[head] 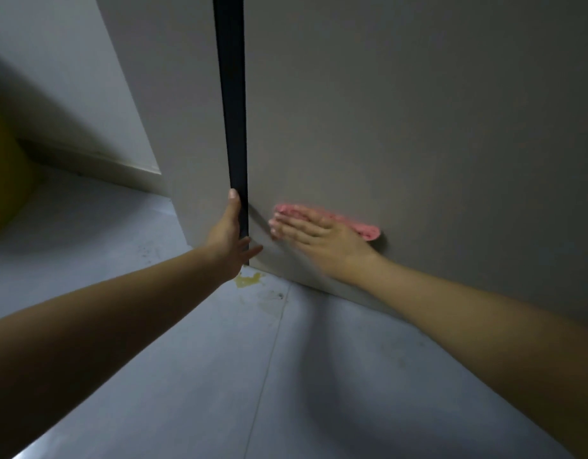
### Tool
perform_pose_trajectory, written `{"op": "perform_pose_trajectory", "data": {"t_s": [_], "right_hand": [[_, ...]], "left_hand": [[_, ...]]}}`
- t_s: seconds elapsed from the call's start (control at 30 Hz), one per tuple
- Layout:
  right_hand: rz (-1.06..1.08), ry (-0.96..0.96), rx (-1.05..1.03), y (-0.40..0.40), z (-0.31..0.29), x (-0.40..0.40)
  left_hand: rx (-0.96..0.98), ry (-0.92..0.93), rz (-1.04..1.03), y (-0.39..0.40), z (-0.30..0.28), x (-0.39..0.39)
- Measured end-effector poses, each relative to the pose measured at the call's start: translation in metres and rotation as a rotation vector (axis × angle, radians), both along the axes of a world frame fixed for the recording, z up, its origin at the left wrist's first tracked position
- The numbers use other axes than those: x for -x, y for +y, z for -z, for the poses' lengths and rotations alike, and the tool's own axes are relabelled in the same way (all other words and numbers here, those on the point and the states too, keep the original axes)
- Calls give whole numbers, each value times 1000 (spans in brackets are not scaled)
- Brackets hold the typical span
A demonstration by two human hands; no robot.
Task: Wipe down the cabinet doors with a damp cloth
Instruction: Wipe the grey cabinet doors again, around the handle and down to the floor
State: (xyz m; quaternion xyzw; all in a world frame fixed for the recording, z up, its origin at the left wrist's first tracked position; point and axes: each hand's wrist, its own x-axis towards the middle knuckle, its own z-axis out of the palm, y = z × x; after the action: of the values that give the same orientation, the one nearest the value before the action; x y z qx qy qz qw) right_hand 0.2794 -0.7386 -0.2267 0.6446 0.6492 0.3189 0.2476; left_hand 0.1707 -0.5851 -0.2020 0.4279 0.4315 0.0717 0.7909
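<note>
Nearest lies a pale blue-grey floor point(186, 376) with a yellowish stain point(248, 279) just below the cabinet door point(402, 127) — a plain grey panel. The left hand point(228, 241) grips its dark edge point(233, 111), thumb up one side. The right hand point(314, 236), fingers spread flat, presses a pink cloth point(365, 228) low against the door's face — blurred. Left of the door stands a white wall point(54, 77).

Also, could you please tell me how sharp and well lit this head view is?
Head view: dim overall; the right hand and pink cloth are motion-blurred; the left hand is sharper; wide-angle distortion bends the cabinet door edges.
</note>
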Motion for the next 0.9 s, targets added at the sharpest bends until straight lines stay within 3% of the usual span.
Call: {"op": "perform_pose_trajectory", "data": {"t_s": [0.17,0.3,0.53,0.67,0.9], "right_hand": [[36,-17,-396,-46,-72,-6],[81,-33,-569,-7,-103,1],[88,-288,-166,54,-44,9],[85,-192,-65,30,-34,6],[70,-41,-64,-88,-52,-10]], "left_hand": [[28,-1,-14,-1,-6,-1],[58,-51,-38,-4,-8,-1],[12,-110,15,-4,-4,3],[14,-106,25,-4,-4,3],[23,-65,47,-4,-6,2]]}}
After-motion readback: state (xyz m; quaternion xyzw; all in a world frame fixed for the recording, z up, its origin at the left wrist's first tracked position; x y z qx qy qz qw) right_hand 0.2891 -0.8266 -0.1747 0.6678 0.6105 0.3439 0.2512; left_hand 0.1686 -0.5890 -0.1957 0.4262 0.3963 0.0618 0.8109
